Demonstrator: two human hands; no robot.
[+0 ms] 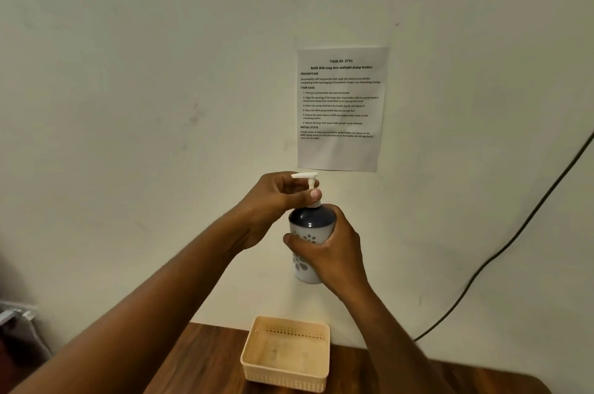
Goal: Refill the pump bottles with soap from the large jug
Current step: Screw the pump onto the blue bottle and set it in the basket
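Observation:
I hold a pump bottle [310,226] up in the air in front of the wall, upright. It has a dark blue top, a white lower body with blue flower prints and a white pump head [307,177]. My right hand [331,249] is wrapped around the bottle's body. My left hand [273,204] grips the white pump head at its collar, thumb at the neck. The large soap jug is out of view.
A beige perforated plastic basket [255,348] sits below the bottle on the brown wooden table [199,358], against the wall. A printed task sheet [340,107] is taped to the wall. A black cable [501,252] runs down the wall at the right.

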